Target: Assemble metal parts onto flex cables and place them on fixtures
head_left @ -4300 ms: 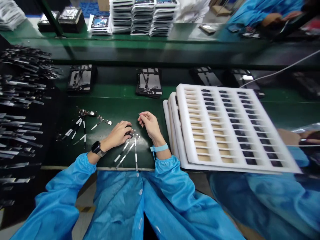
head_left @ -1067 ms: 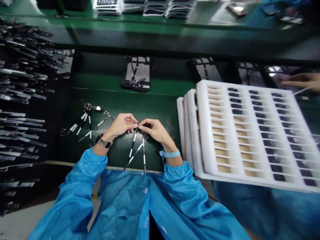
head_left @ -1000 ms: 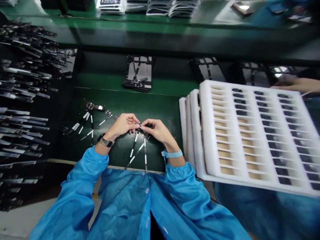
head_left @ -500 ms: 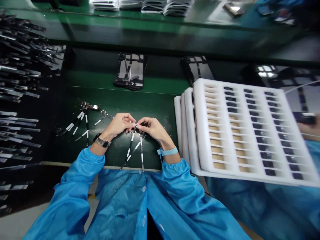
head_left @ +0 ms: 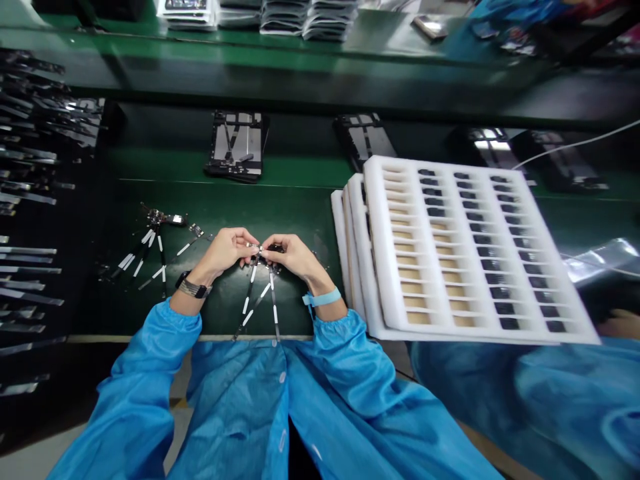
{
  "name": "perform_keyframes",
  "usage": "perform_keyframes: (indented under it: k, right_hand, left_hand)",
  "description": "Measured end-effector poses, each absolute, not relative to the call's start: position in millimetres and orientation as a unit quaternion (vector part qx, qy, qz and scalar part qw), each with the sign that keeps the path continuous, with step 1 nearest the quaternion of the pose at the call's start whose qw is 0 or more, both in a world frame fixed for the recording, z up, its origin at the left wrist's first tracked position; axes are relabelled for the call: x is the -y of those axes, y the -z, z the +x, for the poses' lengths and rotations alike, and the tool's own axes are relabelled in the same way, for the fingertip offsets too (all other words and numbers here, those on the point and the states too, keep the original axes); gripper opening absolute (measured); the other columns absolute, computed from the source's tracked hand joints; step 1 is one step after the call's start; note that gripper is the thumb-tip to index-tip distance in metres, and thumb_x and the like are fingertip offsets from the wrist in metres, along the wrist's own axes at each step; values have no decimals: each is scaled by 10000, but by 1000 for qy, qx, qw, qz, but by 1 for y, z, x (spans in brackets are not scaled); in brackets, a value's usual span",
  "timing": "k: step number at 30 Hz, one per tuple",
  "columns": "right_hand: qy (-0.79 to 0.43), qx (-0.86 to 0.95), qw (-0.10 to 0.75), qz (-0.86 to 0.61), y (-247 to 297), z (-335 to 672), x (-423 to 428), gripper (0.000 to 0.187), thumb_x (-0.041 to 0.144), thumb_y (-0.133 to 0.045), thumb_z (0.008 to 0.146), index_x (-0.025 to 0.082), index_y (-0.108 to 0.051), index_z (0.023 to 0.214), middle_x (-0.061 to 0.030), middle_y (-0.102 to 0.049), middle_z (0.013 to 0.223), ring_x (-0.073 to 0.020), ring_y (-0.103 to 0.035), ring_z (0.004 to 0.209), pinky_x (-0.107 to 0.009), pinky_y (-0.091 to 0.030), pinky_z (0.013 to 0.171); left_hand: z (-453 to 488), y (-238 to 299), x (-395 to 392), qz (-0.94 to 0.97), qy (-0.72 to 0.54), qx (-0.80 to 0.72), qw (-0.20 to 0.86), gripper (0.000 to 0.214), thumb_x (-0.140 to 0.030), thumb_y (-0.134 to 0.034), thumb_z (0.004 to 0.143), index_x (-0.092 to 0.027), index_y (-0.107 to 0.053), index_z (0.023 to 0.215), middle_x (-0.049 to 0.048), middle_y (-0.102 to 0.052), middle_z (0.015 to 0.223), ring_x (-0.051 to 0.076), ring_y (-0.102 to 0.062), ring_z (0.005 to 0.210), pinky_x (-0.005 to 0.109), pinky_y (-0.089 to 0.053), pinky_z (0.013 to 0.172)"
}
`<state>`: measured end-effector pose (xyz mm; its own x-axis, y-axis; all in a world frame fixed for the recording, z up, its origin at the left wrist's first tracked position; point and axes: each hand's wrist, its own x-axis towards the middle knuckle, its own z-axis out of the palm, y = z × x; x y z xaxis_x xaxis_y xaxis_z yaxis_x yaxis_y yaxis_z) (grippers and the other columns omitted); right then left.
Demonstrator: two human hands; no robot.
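My left hand (head_left: 229, 252) and my right hand (head_left: 294, 257) meet over the green bench, fingertips pinched together on a small flex cable part (head_left: 260, 249). Fingers hide much of it, so its exact kind is unclear. Below the fingertips, thin dark strips with white sections (head_left: 274, 303) fan out toward the bench's front edge. To the left of my left hand lies a loose cluster of similar flex cables (head_left: 159, 223) with a small silvery module attached. A smaller strip piece (head_left: 187, 245) rests between that cluster and my left hand.
White foam trays (head_left: 373, 267) with slots, many holding dark parts, are stacked on the right. Stacked phone-like panels (head_left: 237, 143) stand behind my hands. Many dark and silvery strips (head_left: 30, 267) fill the left side. A co-worker's blue sleeve (head_left: 575, 393) shows at lower right.
The view has shifted, so the bench items appear further left. Both hands keep their pinch on the flex cable part. The co-worker's hand at right has moved lower.
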<state>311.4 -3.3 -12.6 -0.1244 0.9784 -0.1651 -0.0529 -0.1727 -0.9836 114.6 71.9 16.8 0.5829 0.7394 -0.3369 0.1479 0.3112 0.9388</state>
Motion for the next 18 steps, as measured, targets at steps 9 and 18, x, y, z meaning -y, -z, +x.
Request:
perform_keyframes:
  k: [9,18]
  right_hand:
    - [-671,377,500,-397,3,301,1,467,522,-912,781,169,-739,1032,-81,-822,929,-149,-736,617,-221,-529,495]
    - [-646,348,575,-362,-4,302,0,513,614,-865,823,208,-619,1017,-62,-829,916,-153,-733,577,-226,-521,475]
  left_hand:
    - [99,-58,-84,593,-228,-411,654,318,-331,-947,673,-137,-748,826,20,-671,592,118,-582,458,214,-467,448]
    - [134,-103,-114,697,-136,-420,566,199,-263,-911,723,-146,-771,805,50,-671,561,150,-610,470,215,-444,432]
